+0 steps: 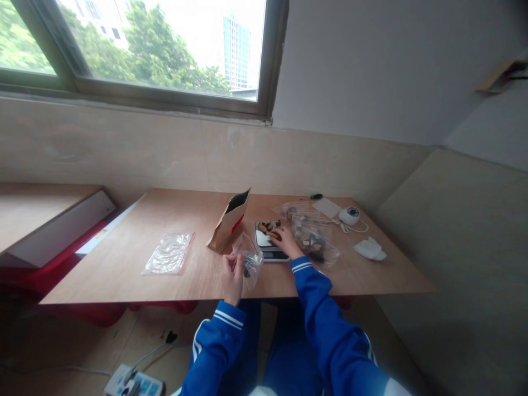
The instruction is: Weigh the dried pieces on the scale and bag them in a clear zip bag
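My left hand (232, 276) pinches the edge of a clear plastic bag (252, 265) with some dark pieces inside, held just over the front of the table. My right hand (287, 243) reaches over a small white digital scale (261, 240). Its fingertips close on one of the brown, dried-looking pieces (268, 226) heaped on the scale's plate. What exactly these pieces are is too small to tell. Behind the bag, a brown paper pouch (226, 225) stands upright with its top open.
Filled clear bags (315, 242) lie right of the scale. Beyond them are a white card (326, 207), a white dome camera (348, 215) with its cable and a crumpled white tissue (370, 249). An empty-looking plastic bag (170, 253) lies flat on the wooden table (119, 275) at left.
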`<state>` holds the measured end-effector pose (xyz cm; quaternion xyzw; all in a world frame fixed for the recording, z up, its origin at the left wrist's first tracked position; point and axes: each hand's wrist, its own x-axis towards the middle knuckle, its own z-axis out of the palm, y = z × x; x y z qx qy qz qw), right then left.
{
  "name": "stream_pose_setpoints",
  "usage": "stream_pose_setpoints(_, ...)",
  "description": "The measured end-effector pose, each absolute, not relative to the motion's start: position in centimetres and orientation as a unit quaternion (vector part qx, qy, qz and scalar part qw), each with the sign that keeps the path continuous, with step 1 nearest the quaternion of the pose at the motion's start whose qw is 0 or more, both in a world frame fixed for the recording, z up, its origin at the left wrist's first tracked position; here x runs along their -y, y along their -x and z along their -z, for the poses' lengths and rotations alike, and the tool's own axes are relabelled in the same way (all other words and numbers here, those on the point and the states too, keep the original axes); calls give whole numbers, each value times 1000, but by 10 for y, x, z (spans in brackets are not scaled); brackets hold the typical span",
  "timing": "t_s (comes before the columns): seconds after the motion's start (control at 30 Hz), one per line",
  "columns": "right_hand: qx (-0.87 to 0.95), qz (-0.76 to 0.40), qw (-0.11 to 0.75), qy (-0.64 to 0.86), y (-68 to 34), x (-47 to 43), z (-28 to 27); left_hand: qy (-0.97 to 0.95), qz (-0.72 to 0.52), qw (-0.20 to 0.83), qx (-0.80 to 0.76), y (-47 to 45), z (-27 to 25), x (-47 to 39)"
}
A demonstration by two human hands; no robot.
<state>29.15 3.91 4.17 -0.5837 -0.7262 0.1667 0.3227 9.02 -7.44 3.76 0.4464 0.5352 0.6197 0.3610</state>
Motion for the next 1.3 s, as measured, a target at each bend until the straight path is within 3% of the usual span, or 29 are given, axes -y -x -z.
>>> stream_pose_setpoints(0.17,640,-343,436,532,-273,-18,-83,-461,-608,340,-550,-92,-32,72)
stream_pose_setpoints(0.27,669,-426,353,497,-254,-1,-112,-473,-597,333,-557,-94,-31,72)
stream_pose_setpoints(0.4,729,-375,234,522,-231,13,-130,-486,-596,313,-557,-97,-29,74)
stream_pose_setpoints(0.5,720,-363,211,553,-219,16,-130,-506,-594,296,-551,-97,-26,75)
stream_pose_setpoints(0.73,676,-388,256,572,-212,18,-126,-482,-604,300,-559,-94,-16,71)
stream_pose_setpoints(0.97,608,-490,355,514,-226,8,-119,-439,-618,318,-569,-92,-14,70)
stream_pose_setpoints(1.03,620,-453,404,497,-233,0,-115,-422,-627,324,-568,-92,-16,71)
stream_pose_setpoints(1.13,668,-286,449,520,-243,-19,-102,-399,-641,337,-562,-93,-18,71)
stream_pose_setpoints(1.23,716,-133,392,563,-249,-45,-79,-402,-641,338,-560,-95,-18,72)
stream_pose_setpoints(1.3,737,-115,305,592,-250,-62,-61,-411,-635,334,-563,-95,-18,74)
